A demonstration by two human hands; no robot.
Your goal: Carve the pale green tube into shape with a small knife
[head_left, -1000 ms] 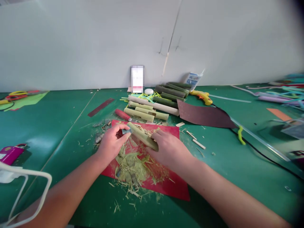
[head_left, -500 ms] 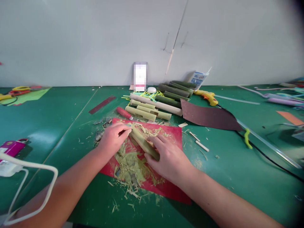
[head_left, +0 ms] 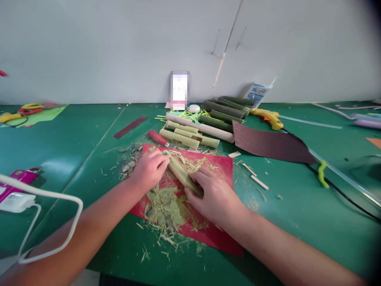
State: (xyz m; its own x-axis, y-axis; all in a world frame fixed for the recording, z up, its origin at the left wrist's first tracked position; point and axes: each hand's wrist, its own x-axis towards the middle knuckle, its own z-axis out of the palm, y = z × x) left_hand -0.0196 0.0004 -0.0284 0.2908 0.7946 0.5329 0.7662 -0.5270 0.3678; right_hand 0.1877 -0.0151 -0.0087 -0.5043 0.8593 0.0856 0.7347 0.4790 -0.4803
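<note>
A pale green bamboo stick [head_left: 182,175] lies slanted over a red mat [head_left: 222,169] on the green table. My right hand [head_left: 214,197] is closed round its near end. My left hand [head_left: 149,169] is closed at its far end, pinching a small blue-grey piece against the stick; I cannot make out what the piece is. A heap of green shavings [head_left: 165,204] lies on the mat just below both hands.
Behind the mat lie several cut bamboo pieces [head_left: 190,135], a red-handled knife [head_left: 157,138], a dark sandpaper sheet [head_left: 268,143] and a yellow glue gun [head_left: 269,117] with a black cord. A white cable [head_left: 56,194] and a pink object [head_left: 18,177] sit at the left.
My left hand has slid along the stick's far end, and my right hand has shifted its hold nearer the stick's near end. The view has tilted slightly down and left.
</note>
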